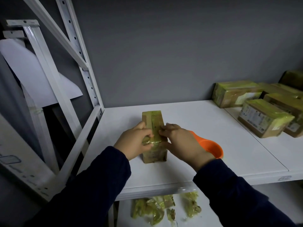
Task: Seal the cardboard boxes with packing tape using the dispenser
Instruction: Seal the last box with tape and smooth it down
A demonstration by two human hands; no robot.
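Dim grey-walled room, white shelf (213, 128). Near front edge, small cardboard box (153, 118), yellowish tape along top. Steadying clasp from left hand (134, 141) on near left side; right hand (180, 141) curled over top seam, probably smoothing tape down, pinch unclear. Just behind it, orange dispenser (211, 148), parked within reach. Far right, sealed boxes (265, 117) grouped; tape scraps (155, 208) on lower shelf.

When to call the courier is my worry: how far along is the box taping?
Done: several taped boxes sit at the right end of the shelf. In hand: the left hand and right hand grip a small upright box, tape already across its top; the orange dispenser lies behind the right hand. Left: finishing this box; no untaped boxes show.
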